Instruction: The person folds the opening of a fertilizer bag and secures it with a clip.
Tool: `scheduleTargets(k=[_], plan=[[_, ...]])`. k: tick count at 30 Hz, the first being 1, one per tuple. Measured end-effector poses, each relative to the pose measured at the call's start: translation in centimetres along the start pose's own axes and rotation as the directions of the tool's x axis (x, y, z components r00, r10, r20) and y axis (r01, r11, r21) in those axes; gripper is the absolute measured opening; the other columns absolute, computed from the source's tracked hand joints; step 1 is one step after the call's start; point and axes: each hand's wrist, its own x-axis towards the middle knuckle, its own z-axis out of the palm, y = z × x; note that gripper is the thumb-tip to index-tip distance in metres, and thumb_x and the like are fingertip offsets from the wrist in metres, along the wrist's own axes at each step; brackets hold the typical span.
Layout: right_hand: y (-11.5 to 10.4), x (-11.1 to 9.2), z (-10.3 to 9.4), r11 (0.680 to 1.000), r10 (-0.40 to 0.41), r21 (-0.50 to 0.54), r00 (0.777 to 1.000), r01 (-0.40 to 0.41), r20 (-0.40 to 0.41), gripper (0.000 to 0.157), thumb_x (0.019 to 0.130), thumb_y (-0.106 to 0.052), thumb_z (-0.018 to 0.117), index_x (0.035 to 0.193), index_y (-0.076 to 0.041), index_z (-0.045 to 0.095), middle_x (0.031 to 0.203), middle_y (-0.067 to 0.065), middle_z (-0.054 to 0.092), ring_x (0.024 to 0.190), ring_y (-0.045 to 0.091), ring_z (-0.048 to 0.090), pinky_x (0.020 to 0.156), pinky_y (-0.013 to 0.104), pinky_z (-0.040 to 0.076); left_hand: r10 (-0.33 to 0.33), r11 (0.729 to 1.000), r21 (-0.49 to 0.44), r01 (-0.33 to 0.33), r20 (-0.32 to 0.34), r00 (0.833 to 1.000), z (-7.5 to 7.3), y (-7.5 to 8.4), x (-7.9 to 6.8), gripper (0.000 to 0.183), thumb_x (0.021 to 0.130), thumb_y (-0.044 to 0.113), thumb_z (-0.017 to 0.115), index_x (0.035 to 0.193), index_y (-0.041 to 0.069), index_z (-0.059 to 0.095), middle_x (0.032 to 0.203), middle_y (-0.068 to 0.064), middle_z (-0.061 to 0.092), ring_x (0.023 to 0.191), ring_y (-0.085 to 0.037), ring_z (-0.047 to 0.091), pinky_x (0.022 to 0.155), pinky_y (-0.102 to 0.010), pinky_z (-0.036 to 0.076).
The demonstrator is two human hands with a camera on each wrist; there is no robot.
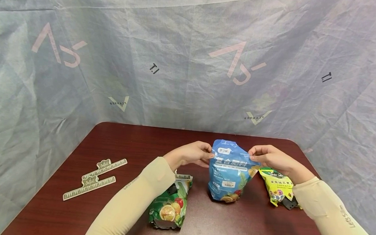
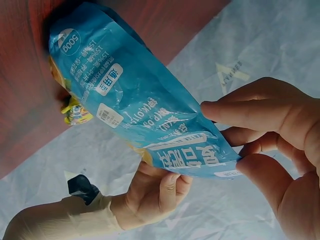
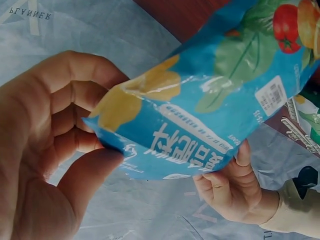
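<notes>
A blue fertilizer bag (image 1: 228, 174) with fruit and vegetable pictures hangs upright between my hands, its base close over the table in the head view. My left hand (image 1: 194, 154) pinches its upper left edge between thumb and fingers. At the upper right corner, my right hand (image 1: 273, 159) pinches the film, with the thumb on the printed face (image 3: 185, 135). The left wrist view shows the bag's printed panel (image 2: 135, 95) slanting down from the left thumb and fingers. The top edge is drawn fairly flat between both grips.
A green bag (image 1: 168, 207) with a keyboard-patterned clip (image 1: 183, 176) lies left of the blue bag, partly behind the left sleeve. A yellow bag (image 1: 278, 188) lies beneath the right wrist. Two more keyboard-patterned clips (image 1: 90, 187) rest on the dark red table (image 1: 135, 139) at left.
</notes>
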Motion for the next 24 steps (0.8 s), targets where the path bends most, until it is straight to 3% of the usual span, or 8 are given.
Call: scheduleTargets(k=[6, 13, 24], plan=[[-0.2, 0.3, 0.4, 1.000, 0.006, -0.004, 1.000, -0.006, -0.006, 0.021, 0.093, -0.015, 0.053, 0.098, 0.006, 0.051, 0.081, 0.006, 0.048, 0.068, 0.017, 0.043, 0.060, 0.031, 0.038, -0.009, 1.000, 0.010, 0.009, 0.000, 1.000, -0.5, 0.1, -0.5, 0.006, 0.094, 0.002, 0.047, 0.093, -0.004, 0.046, 0.089, -0.010, 0.050, 0.081, -0.021, 0.058, 0.083, -0.043, 0.048], [-0.6, 0.6, 0.9, 1.000, -0.013, -0.028, 1.000, 0.013, -0.008, 0.022, 0.093, -0.014, 0.053, 0.098, 0.007, 0.051, 0.080, 0.008, 0.047, 0.065, 0.019, 0.040, 0.059, 0.031, 0.037, 0.003, 1.000, 0.028, -0.003, 0.000, 1.000, -1.0, 0.0, -0.8, 0.006, 0.094, 0.002, 0.048, 0.091, -0.003, 0.045, 0.086, -0.009, 0.047, 0.082, -0.020, 0.056, 0.078, -0.036, 0.051], [-0.9, 1.0, 1.6, 0.999, -0.036, -0.026, 0.999, 0.036, -0.005, 0.022, 0.093, -0.014, 0.053, 0.099, 0.008, 0.051, 0.078, 0.006, 0.048, 0.061, 0.018, 0.038, 0.056, 0.029, 0.036, 0.009, 0.999, 0.044, -0.009, 0.015, 1.000, -2.0, -0.4, -1.4, 0.010, 0.094, 0.002, 0.047, 0.098, -0.006, 0.044, 0.087, -0.009, 0.048, 0.085, -0.021, 0.057, 0.079, -0.036, 0.050]])
